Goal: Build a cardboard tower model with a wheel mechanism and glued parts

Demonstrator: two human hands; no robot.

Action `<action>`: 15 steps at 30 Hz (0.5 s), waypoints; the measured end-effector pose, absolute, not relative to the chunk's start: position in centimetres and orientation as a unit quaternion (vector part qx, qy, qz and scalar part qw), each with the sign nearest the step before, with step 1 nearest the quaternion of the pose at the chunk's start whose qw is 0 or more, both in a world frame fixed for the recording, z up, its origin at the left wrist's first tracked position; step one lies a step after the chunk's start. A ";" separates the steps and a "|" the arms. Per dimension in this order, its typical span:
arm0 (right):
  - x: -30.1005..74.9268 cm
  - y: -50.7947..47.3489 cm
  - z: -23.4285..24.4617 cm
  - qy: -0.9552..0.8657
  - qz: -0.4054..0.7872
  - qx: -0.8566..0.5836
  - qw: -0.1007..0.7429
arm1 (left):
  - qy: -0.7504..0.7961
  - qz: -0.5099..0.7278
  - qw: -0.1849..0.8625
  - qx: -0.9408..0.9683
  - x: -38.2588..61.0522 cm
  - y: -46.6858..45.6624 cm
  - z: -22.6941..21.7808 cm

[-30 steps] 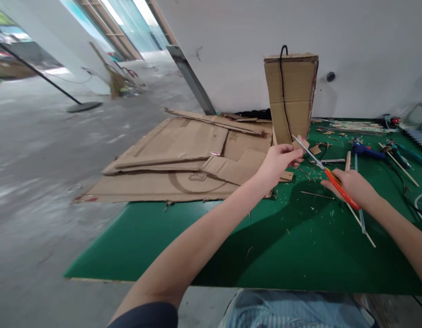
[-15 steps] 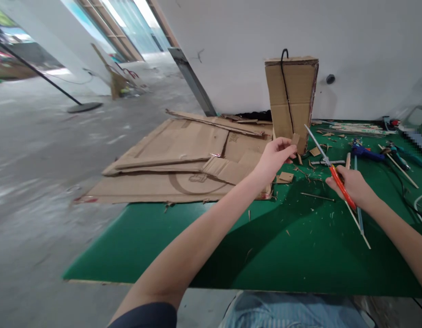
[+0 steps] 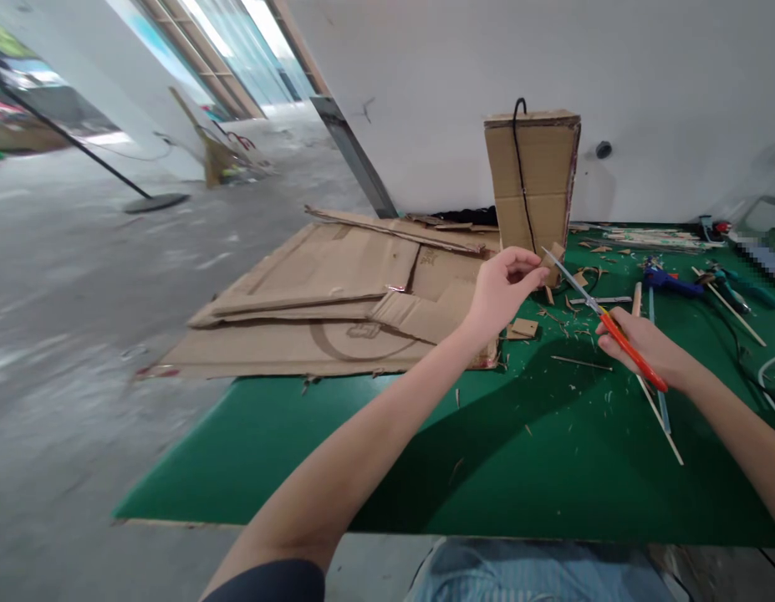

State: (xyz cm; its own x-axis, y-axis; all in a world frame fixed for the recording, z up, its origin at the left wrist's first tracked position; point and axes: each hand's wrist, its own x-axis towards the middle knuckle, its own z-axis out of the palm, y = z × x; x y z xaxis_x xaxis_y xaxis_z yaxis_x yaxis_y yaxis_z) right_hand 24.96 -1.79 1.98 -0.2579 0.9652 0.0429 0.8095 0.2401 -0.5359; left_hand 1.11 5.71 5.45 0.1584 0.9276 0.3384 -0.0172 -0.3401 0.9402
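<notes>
My left hand (image 3: 509, 288) pinches a small piece of cardboard (image 3: 553, 261) between thumb and fingers, above the table. My right hand (image 3: 641, 343) is closed round the orange handles of a pair of scissors (image 3: 625, 339). The blades point up and left, and their tips are at the cardboard piece; whether they touch it I cannot tell. Behind both hands stands a tall cardboard box (image 3: 541, 176) with a black cord hanging down its front. Below my left hand lies a small cut cardboard square (image 3: 522, 329), among scattered scraps.
Flattened cardboard sheets (image 3: 299, 343) cover the left of the green table (image 3: 267, 451). A thin metal rod (image 3: 581, 363) lies in front of my hands. At the right are a blue glue gun (image 3: 672, 280), pliers (image 3: 729, 288) and thin sticks (image 3: 660, 418). A white wall (image 3: 425, 100) rises behind.
The scissors have tilted lower and leftward, bringing their tips to the cardboard piece. The piece in my left hand has turned slightly. My left hand has barely moved.
</notes>
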 end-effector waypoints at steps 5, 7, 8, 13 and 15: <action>25.0 -1.6 2.0 -0.753 0.217 -0.592 0.186 | 0.355 0.520 0.441 0.640 1.6 5.3 4.9; 25.0 -1.6 2.1 -0.753 0.221 -0.592 0.185 | 0.348 0.519 0.449 0.639 1.7 5.1 4.7; 24.9 -1.7 2.1 -0.753 0.221 -0.592 0.184 | 0.342 0.519 0.454 0.638 1.8 5.1 4.7; 24.7 -1.8 2.1 -0.756 0.209 -0.594 0.179 | 0.324 0.525 0.467 0.634 1.9 5.0 4.6; 24.6 -1.8 2.1 -0.757 0.206 -0.592 0.182 | 0.328 0.528 0.461 0.633 1.8 5.0 4.6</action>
